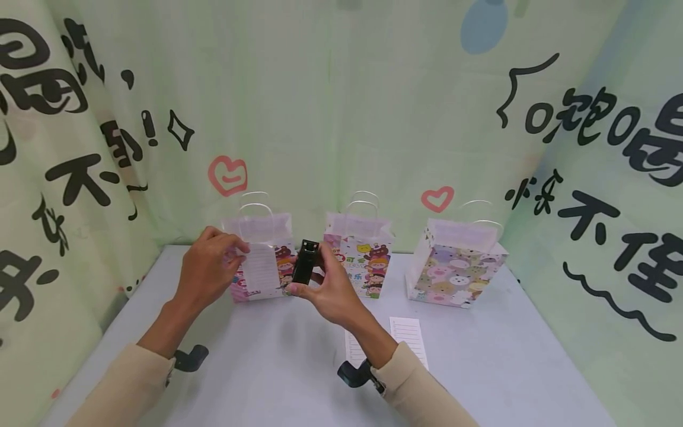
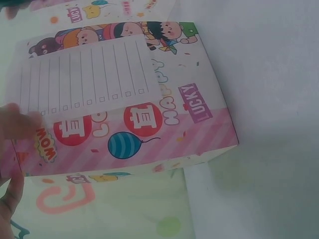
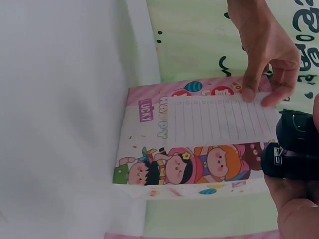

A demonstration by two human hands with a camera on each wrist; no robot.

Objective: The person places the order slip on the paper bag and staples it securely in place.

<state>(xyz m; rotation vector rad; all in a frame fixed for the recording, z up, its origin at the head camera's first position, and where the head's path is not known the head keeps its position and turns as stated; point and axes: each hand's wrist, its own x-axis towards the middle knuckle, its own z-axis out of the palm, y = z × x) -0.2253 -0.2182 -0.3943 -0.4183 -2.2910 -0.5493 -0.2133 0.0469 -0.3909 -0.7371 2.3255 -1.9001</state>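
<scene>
My left hand (image 1: 209, 267) pinches a white lined checklist sheet (image 1: 260, 270) near its upper left edge, keeping it flat over the front of the left gift bag (image 2: 199, 129). That bag is pink and white with cartoon children, and it stands upright. In my right hand (image 1: 338, 290) I grip a small black stapler (image 1: 305, 264), tilted up just right of the sheet. In the right wrist view its jaws (image 3: 294, 144) point toward the sheet's top edge, beside the bag's mouth.
A matching gift bag (image 1: 368, 249) stands in the middle, and another with animal faces (image 1: 453, 273) is at the right. Two more lined sheets (image 1: 409, 333) lie on the white table (image 1: 480, 367) under my right forearm. A printed curtain (image 1: 331, 118) closes off the back and sides.
</scene>
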